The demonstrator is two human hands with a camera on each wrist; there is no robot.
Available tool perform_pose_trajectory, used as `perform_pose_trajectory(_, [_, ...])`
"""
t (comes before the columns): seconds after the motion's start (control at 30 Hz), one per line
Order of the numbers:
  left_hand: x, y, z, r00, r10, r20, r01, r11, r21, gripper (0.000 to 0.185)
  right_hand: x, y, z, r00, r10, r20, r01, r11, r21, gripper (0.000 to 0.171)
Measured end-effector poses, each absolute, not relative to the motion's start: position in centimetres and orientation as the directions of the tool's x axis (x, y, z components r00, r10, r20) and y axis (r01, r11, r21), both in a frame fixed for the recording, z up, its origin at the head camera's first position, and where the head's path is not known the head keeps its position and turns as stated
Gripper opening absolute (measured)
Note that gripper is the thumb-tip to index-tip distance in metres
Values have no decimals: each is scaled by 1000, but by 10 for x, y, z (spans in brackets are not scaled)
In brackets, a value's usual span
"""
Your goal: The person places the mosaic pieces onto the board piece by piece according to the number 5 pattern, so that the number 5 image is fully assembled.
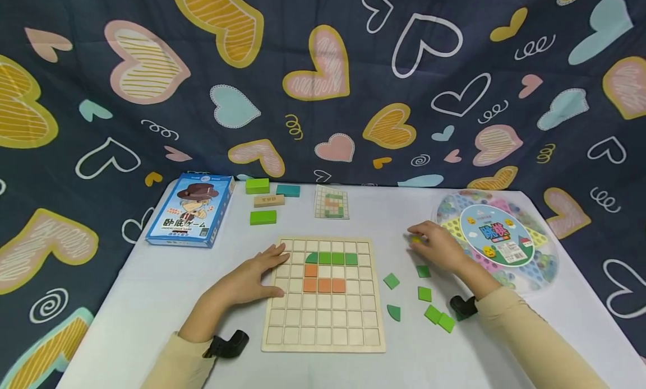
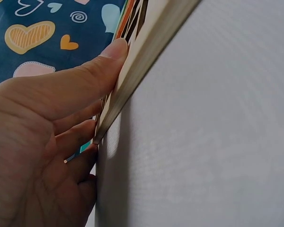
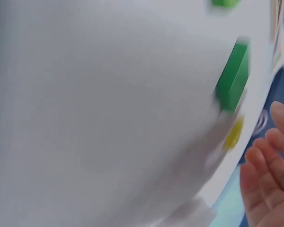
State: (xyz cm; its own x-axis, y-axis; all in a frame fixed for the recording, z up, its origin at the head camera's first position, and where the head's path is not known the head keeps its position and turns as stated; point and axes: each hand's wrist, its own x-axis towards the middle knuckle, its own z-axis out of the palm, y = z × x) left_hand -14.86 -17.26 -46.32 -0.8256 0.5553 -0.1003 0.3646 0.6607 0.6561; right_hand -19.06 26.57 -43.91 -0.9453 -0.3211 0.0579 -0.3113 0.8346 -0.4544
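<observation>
A wooden grid board (image 1: pixel 324 318) lies mid-table, bearing a row of green tiles (image 1: pixel 338 258) with a rounded one at its left end, and orange tiles (image 1: pixel 324 285) below. My left hand (image 1: pixel 247 278) rests along the board's left edge; in the left wrist view its thumb (image 2: pixel 114 49) touches the rim. To the right, my right hand (image 1: pixel 438 246) hovers by a small yellow piece (image 1: pixel 416 239). Its fingers (image 3: pixel 255 182) hold nothing in the right wrist view, where the yellow piece (image 3: pixel 234 134) lies on the table beside a green tile (image 3: pixel 235 78).
Loose green square tiles (image 1: pixel 425 293) and a green quarter-round (image 1: pixel 394 313) lie right of the board. Behind it stands a small pattern card (image 1: pixel 331 203), near green blocks (image 1: pixel 263 217). A blue game box (image 1: pixel 189 209) sits back left, a round game case (image 1: pixel 497 232) at right.
</observation>
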Motion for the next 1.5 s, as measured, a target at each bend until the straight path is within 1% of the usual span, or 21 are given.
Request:
perform_pose_trajectory(0.1, [-149, -173, -462, -827, 552, -103, 358, 660, 661, 79, -193, 279, -441, -961, -274, 26, -257, 858, -445, 33])
perform_pose_trajectory(0.23, [-148, -172, -462, -829, 548, -109, 348, 658, 668, 79, -197, 284, -446, -964, -264, -5, -233, 858, -459, 29])
perform_pose_trajectory(0.4, [-148, -172, -464, -828, 549, -111, 349, 661, 665, 79, -201, 281, -450, -966, -256, -30, -210, 849, -484, 17])
perform_pose_trajectory(0.53, [-148, -172, -463, -828, 548, -116, 351, 670, 655, 79, -195, 271, -445, -970, -243, -14, -200, 827, -526, 13])
perform_pose_trajectory(0.7, [-149, -173, -459, -832, 542, -119, 345, 674, 653, 79, -171, 237, -434, -948, -318, 31, -264, 725, -636, 11])
perform_pose_trajectory(0.87, [-150, -173, -458, -833, 540, -117, 346, 675, 652, 80, -149, 192, -433, -891, -453, -25, -303, 635, -711, 12])
perform_pose_trajectory(1.0, [-150, -172, -462, -828, 549, -114, 354, 669, 653, 80, -141, 169, -438, -852, -518, -73, -318, 625, -713, 11])
perform_pose_trajectory(1.13, [-149, -171, -464, -828, 549, -118, 351, 670, 654, 80, -141, 157, -444, -834, -542, -103, -326, 635, -700, 12])
perform_pose_trajectory(1.37, [-149, -170, -463, -831, 545, -111, 353, 671, 652, 80, -141, 150, -447, -826, -556, -94, -357, 644, -677, 11])
perform_pose_trajectory(1.5, [-150, -171, -462, -828, 549, -117, 353, 670, 653, 80, -143, 154, -444, -837, -538, -96, -326, 633, -702, 11])
